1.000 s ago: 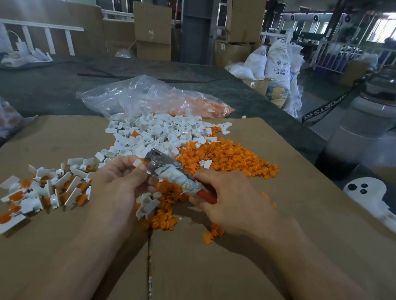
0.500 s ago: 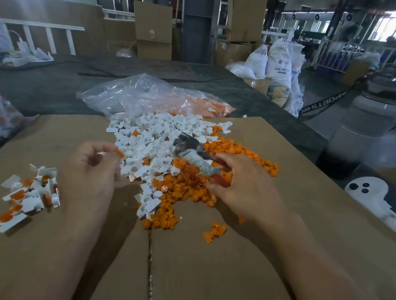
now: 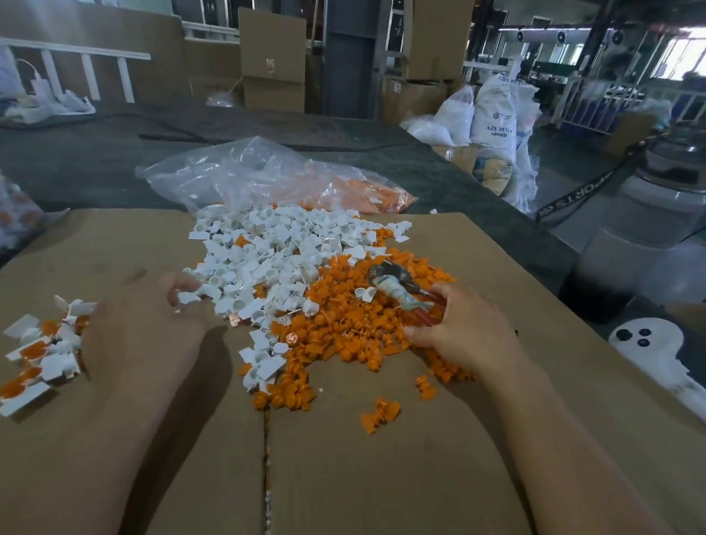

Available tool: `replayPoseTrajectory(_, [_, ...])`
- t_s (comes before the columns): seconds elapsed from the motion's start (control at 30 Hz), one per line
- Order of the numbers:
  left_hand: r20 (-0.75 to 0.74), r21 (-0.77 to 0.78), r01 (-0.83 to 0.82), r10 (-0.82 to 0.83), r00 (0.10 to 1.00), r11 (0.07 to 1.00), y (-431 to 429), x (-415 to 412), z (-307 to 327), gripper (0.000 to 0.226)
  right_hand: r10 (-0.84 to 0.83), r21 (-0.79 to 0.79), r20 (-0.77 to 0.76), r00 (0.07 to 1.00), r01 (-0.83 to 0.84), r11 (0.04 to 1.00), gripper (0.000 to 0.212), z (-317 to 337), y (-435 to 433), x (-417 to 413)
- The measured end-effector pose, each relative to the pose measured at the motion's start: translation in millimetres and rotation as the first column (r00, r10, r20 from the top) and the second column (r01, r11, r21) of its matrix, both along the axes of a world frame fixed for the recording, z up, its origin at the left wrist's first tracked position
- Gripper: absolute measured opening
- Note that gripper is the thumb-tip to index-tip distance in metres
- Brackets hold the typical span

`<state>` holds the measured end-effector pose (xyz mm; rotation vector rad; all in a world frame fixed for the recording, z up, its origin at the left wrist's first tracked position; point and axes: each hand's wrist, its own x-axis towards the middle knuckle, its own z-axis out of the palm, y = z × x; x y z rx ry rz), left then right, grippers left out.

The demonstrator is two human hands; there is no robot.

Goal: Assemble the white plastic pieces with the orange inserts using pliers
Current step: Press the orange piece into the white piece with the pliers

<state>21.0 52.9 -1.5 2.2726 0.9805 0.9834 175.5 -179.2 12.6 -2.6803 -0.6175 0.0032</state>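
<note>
Surface: brown cardboard (image 3: 399, 473) fills the lower frame, with warehouse boxes behind.
White pieces (image 3: 266, 248): heaped at centre, touching the orange inserts (image 3: 347, 330) to their lower right.
Joined pieces (image 3: 44, 355): a small cluster at the left edge.
Left hand (image 3: 150, 323): my fingertips reach the white heap's left edge; too blurred to tell whether they hold anything.
Right hand (image 3: 464, 334): curled round the red handles of the pliers (image 3: 399, 289), whose head lies over the orange inserts.
</note>
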Motion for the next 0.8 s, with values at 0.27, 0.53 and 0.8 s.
replayPoseTrajectory(0.27, [-0.332, -0.071, 0.292, -0.299, 0.895, 0.954, -26.2, 10.1, 1.2, 0.023, 0.002, -0.029, -0.023, 1.0, -0.003, 1.0, 0.082, -0.6, 1.9, 1.7])
replayPoseTrajectory(0.53, [-0.165, -0.149, 0.246, -0.27, 0.949, 0.958, -29.3, 10.6, -1.2, 0.021, 0.021, -0.101, -0.023, 1.0, -0.023, 0.995, 0.086, -4.2, 6.6, 0.6])
replayPoseTrajectory(0.8, [0.179, -0.314, 0.336, -0.292, 0.939, 0.888, -35.4, 5.4, 4.3, 0.013, 0.039, -0.082, -0.044, 0.998, -0.042, 0.996, 0.084, -7.1, 7.4, -1.1])
